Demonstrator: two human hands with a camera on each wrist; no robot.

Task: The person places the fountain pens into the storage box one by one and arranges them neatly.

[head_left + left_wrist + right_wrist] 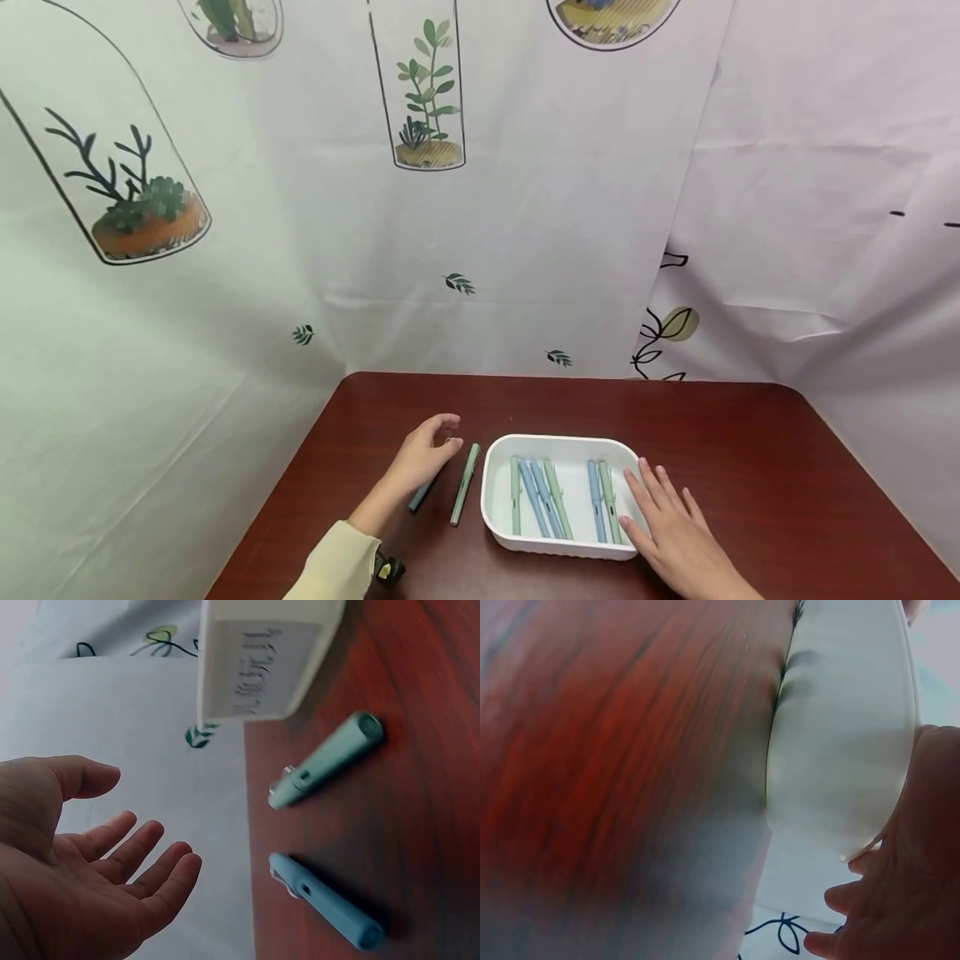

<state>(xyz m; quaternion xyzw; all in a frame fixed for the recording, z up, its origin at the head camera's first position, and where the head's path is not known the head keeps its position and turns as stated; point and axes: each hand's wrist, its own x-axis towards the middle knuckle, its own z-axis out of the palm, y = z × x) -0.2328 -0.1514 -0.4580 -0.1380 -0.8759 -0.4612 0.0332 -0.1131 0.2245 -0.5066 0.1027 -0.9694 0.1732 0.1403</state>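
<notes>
My left hand [416, 461] hovers over the table just left of a white tray, holding nothing, its fingers loosely bent. Below it lies a blue pen [420, 497], partly hidden by the hand in the head view. Between that pen and the tray is a green pen [465, 485]. The left wrist view shows both the green pen [326, 761] and the blue pen [328, 901] with their clips, apart from the hand. At the tray's right side, my right hand [678, 533] rests on the rim with fingers spread. The white tray [573, 467] contains several blue and green pens.
Inside the tray, pens lie in two groups: one at left [536, 496], one pair at right [602, 500]. A label [259, 667] is on the tray's side. The dark red table [780, 467] ends at a patterned curtain [525, 250].
</notes>
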